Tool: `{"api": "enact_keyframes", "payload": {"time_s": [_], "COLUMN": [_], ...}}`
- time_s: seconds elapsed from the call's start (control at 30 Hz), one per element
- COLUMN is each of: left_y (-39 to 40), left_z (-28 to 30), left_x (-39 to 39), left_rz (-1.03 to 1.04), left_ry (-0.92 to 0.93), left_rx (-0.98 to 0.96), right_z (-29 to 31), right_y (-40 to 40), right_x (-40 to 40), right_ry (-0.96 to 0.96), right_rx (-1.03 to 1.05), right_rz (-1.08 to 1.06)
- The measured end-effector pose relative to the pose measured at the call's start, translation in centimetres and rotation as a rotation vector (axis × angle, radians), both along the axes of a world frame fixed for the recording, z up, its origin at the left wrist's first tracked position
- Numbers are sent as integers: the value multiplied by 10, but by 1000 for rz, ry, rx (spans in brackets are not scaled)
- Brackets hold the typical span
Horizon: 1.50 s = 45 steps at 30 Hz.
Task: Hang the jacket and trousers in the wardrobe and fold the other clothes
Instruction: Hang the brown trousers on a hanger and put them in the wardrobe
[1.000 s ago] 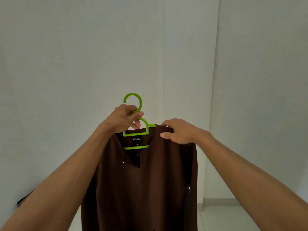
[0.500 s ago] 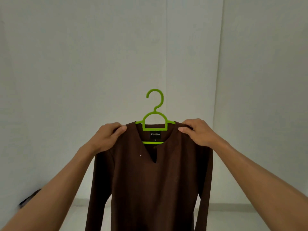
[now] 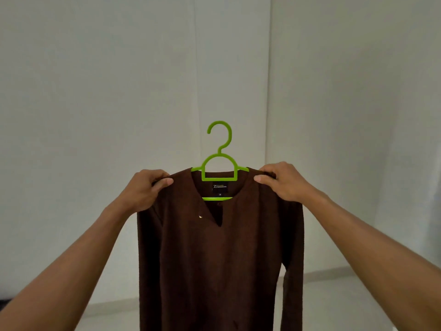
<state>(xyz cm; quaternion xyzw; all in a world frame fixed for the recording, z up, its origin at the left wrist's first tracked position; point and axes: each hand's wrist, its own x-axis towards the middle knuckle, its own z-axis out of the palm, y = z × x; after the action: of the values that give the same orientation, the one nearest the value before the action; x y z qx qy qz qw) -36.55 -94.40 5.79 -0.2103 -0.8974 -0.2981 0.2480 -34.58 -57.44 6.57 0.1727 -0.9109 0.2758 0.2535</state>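
Jacket (image 3: 214,254) is hanging on hanger (image 3: 219,163), held up in front of wall (image 3: 95,91). Left hand (image 3: 145,189) and right hand (image 3: 281,181) are pinching its shoulders. Hanging step; next it is needing one hand freed for the hook, wardrobe rail not in view.

The garment (image 3: 214,259) I hold up is a uniform dark brown, plain, with no print or stripe on body or sleeves. Inside its neckline sits a small black label (image 3: 220,186) with pale lettering too small for me to read. A tiny light, metallic-looking speck (image 3: 200,216) shows on the chest beside the notch of the neck. The hanger (image 3: 219,163) is bright lime green throughout, hook and bars alike. The wall (image 3: 95,91) behind is a plain pale grey-white, unpatterned, and the floor (image 3: 334,302) below it is a similar pale shade with a lighter skirting strip.
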Motion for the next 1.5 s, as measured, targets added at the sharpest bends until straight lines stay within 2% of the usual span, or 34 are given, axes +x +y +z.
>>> {"api": "enact_keyframes", "payload": {"time_s": [0.23, 0.37, 0.47, 0.6, 0.87, 1.1, 1.27, 1.5], "left_y": [18, 38, 66, 112, 220, 334, 433, 572], "left_z": [-4, -7, -11, -15, -28, -42, -51, -49], "left_x": [-17, -20, -16, -4, 38, 95, 137, 178], "left_rz": [-169, -253, -351, -499, -718, -927, -1000, -1084], "left_ry": [-2, 33, 39, 11, -45, -16, -31, 8], "left_rx": [-31, -68, -38, -93, -67, -11, -13, 40], "right_z": [3, -1, -9, -20, -22, -27, -32, -17], "right_y": [10, 15, 22, 37, 80, 132, 196, 299], "right_x": [44, 84, 122, 176, 283, 371, 426, 479], "right_ry": [-7, -14, -31, -46, -40, -21, -61, -87], "right_rx": [-4, 72, 112, 114, 134, 82, 65, 41], "right_rz": [-169, -298, -433, -636, -834, -1025, -1154, -1177]}}
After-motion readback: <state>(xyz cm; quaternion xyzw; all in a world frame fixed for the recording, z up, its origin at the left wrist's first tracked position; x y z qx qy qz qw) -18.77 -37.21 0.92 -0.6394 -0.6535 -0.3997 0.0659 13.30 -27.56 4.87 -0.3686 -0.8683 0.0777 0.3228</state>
